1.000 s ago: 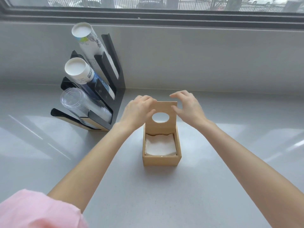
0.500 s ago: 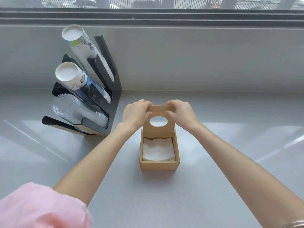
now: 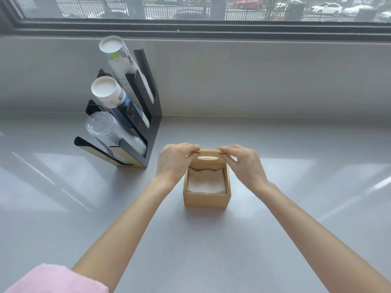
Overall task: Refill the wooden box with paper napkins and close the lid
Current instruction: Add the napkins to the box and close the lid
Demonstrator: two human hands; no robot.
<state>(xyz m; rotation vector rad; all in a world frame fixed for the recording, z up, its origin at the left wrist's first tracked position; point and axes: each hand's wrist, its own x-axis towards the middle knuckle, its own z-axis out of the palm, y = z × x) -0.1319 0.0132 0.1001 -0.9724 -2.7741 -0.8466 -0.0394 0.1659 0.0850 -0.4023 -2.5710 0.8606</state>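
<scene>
A small wooden box (image 3: 206,200) stands on the grey counter in the middle of the head view. White paper napkins (image 3: 206,182) fill it to just under the rim. Its hinged lid (image 3: 208,153), with an oval hole, is tipped forward over the back half of the box. My left hand (image 3: 174,160) pinches the lid's top edge at the left corner. My right hand (image 3: 243,161) pinches the same edge at the right corner.
A black cup rack (image 3: 146,115) stands to the left of the box against the wall, holding two stacks of paper cups (image 3: 108,92) and a stack of clear plastic cups (image 3: 105,130). The grey wall and a window run along the back.
Both hands closed on the lid's top edge and tipped it from upright forward and down over the box. The view has shifted slightly.
</scene>
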